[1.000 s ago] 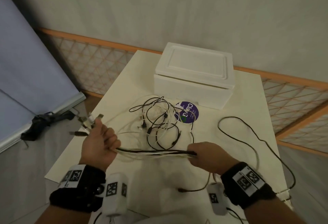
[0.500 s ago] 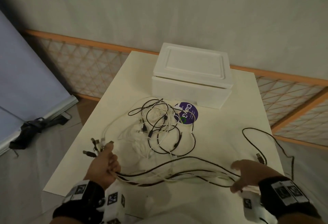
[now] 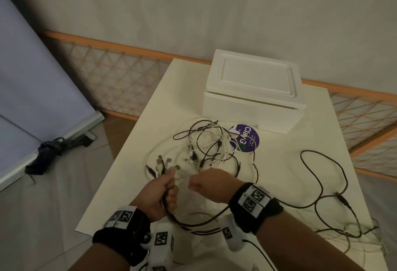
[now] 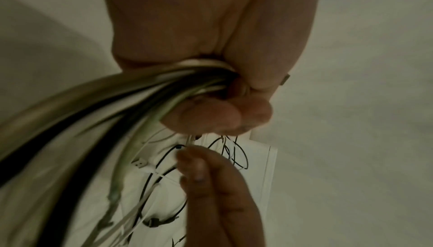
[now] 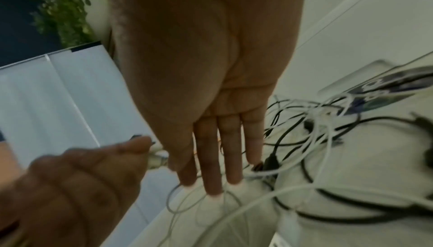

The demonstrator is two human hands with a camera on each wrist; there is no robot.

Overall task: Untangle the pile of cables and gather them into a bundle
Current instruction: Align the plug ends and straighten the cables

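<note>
the left hand [image 3: 160, 193] is closed in a fist around a gathered bunch of black and white cables [image 3: 169, 208]; their metal plug ends [image 3: 162, 164] fan out just beyond its knuckles. the right hand [image 3: 211, 184] sits just beside it with fingers straight and together, tips over loose white strands. just beyond both hands lies the tangled pile of thin black and white cables [image 3: 206, 148] on the cream rectangular table [image 3: 279, 163]. further beyond: a round purple sticker [image 3: 247, 139], partly under the pile, and a white foam lidded box [image 3: 254, 90]. a long black cable [image 3: 322, 184] loops to the right of the right hand.
</note>
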